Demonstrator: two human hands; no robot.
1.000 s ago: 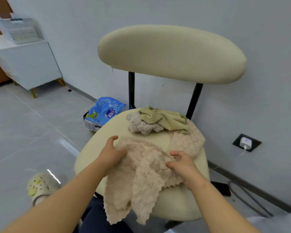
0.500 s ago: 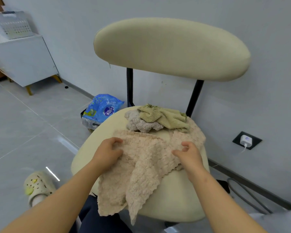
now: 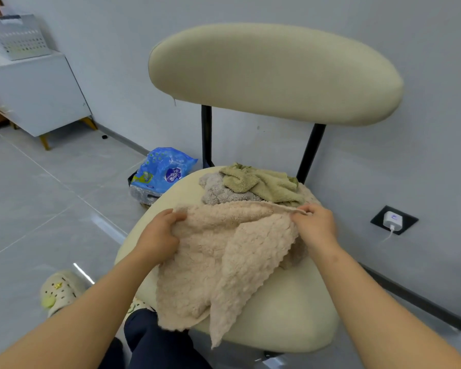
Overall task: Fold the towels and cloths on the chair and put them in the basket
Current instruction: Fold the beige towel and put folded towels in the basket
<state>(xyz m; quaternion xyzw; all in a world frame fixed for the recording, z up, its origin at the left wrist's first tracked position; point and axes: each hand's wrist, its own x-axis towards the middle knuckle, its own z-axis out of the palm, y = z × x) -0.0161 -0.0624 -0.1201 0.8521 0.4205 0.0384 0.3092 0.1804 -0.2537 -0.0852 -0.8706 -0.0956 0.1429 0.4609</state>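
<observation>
Head view: left hand and right hand pinch beige towel, unfolded, on chair; green cloth, grey cloth wait far; nothing folded yet.

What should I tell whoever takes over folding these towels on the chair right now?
The left hand grips the beige towel at its top left corner; the right hand pinches the top right corner.
It lies half-spread on the chair seat, lower edge hanging off the front.
The green cloth and grey cloth sit crumpled behind it.
Nothing neatly folded yet; all must go to the white basket on the cabinet.
</observation>
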